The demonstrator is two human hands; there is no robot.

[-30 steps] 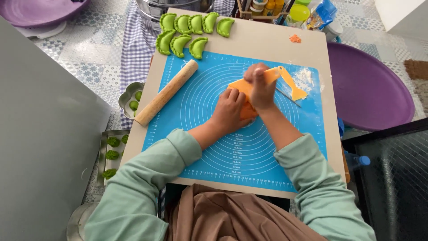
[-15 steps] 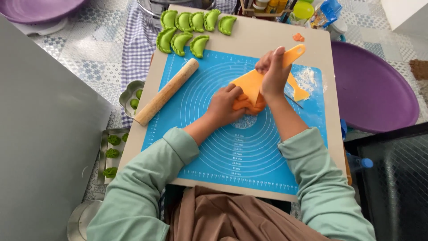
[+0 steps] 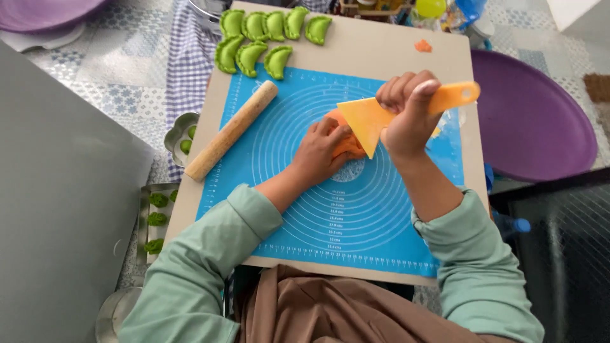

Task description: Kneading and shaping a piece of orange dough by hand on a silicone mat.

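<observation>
1. The orange dough [image 3: 346,145] is a soft lump, smooth and matte, near the middle of the blue silicone mat [image 3: 298,209]. Most of it is hidden under the fingers.
2. The left hand [image 3: 324,151] lies on the dough and presses on it, fingers curled around the lump; it is closed on the dough.
3. The right hand [image 3: 406,114] is closed in a fist around the handle of an orange plastic scraper [image 3: 367,121]. The triangular blade is lifted above the mat, its tip pointing down beside the dough.
4. The mat has white circles and printed marks, and it lies on a beige board [image 3: 381,47].
5. Eight green dumplings [image 3: 264,38] lie at the top of the board, and a wooden rolling pin [image 3: 232,130] lies diagonally at the left edge of the mat.
6. A purple round tray [image 3: 534,121] is on the right. Bright packages at the top edge are too cut off to tell.
</observation>
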